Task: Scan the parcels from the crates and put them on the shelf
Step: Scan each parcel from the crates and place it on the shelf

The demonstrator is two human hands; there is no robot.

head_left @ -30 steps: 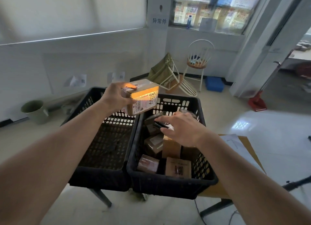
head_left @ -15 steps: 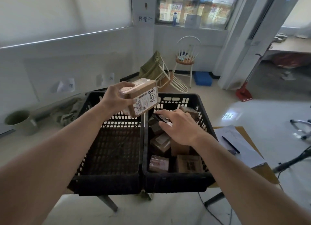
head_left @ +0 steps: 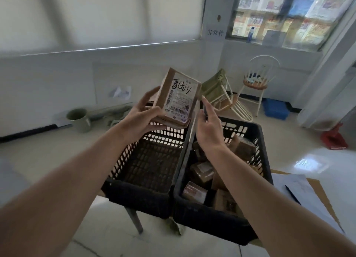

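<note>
My left hand (head_left: 142,118) grips a brown cardboard parcel (head_left: 179,97) from below and behind. It is held upright above the crates, its white label with barcodes and handwriting facing me. My right hand (head_left: 208,129) is raised just right of the parcel with a small dark scanner (head_left: 205,111) held in its fingers, close to the label's edge. Below stand two black plastic crates side by side. The left crate (head_left: 138,195) shows no parcels inside. The right crate (head_left: 212,222) holds several brown parcels (head_left: 202,172).
A sheet of paper (head_left: 302,187) with a pen (head_left: 292,195) lies on a brown board right of the crates. On the floor behind are a green bucket (head_left: 79,118), a tipped folding chair (head_left: 217,89), a white chair (head_left: 256,81), a blue bin (head_left: 275,108) and a red dustpan (head_left: 334,139).
My left hand has lifted the parcel higher and turned it so its label faces me. My right hand has risen from the right crate to beside the parcel.
</note>
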